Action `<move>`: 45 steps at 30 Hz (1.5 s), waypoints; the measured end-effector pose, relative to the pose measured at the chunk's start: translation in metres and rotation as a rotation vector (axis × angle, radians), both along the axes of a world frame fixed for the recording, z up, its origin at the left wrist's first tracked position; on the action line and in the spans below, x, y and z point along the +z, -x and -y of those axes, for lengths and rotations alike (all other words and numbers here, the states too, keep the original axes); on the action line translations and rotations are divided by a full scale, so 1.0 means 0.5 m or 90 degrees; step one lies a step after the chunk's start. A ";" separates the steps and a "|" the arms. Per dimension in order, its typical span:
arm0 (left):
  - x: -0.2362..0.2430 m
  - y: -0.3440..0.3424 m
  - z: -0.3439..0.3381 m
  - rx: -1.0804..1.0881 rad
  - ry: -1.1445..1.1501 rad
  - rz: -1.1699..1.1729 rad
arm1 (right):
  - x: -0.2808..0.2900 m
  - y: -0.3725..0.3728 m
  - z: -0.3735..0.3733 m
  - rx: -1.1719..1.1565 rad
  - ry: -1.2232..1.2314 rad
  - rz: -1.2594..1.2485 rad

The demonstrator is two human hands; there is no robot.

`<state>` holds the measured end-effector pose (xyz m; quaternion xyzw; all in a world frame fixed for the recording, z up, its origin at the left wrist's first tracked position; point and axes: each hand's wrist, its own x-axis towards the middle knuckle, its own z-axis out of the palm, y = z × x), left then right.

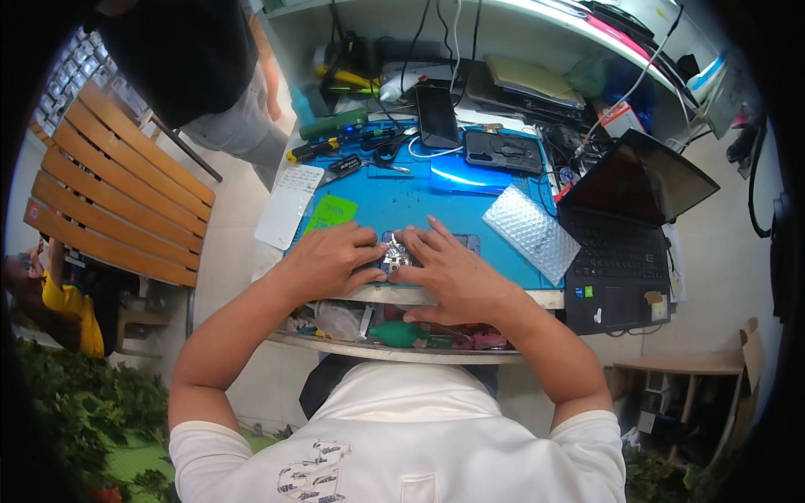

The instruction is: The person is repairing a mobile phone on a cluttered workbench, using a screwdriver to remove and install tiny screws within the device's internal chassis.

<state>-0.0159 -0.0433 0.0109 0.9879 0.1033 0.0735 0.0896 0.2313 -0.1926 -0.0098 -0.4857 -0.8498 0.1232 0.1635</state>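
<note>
On the blue work mat (381, 197), close to the table's front edge, lies a small opened phone (396, 254) with shiny metal parts showing. The fingers of my left hand (329, 258) are bent in and grip its left side. From the right, my right hand (457, 272) rests over it, fingertips and thumb pressed on its side and upper edge. Part of the phone is covered by both hands. Beyond my right fingers a flat grey phone-like part (471, 243) peeks out, mostly hidden. A bright green card (332, 213) lies just past my left hand.
Bubble wrap (532, 233) and an open laptop (620, 251) are on the right. Screwdrivers (323, 149), a black phone (437, 117) and a phone frame (503, 152) lie farther back. An open drawer (398, 331) sits below the edge. A person (197, 75) stands back left.
</note>
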 end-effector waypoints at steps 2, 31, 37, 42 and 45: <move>0.018 -0.004 0.000 -0.013 -0.005 0.019 | 0.001 -0.003 -0.001 0.000 0.003 -0.008; 0.019 -0.003 -0.066 0.091 0.245 0.102 | -0.016 0.006 0.036 -0.054 -0.019 0.058; 0.067 -0.030 -0.250 0.347 0.220 0.172 | -0.012 0.005 0.037 -0.053 -0.034 0.070; 0.057 -0.067 -0.290 0.387 0.142 0.154 | -0.001 0.009 0.039 -0.058 -0.034 0.112; 0.069 -0.063 -0.330 0.449 0.102 0.111 | 0.004 0.015 0.036 -0.056 -0.032 0.124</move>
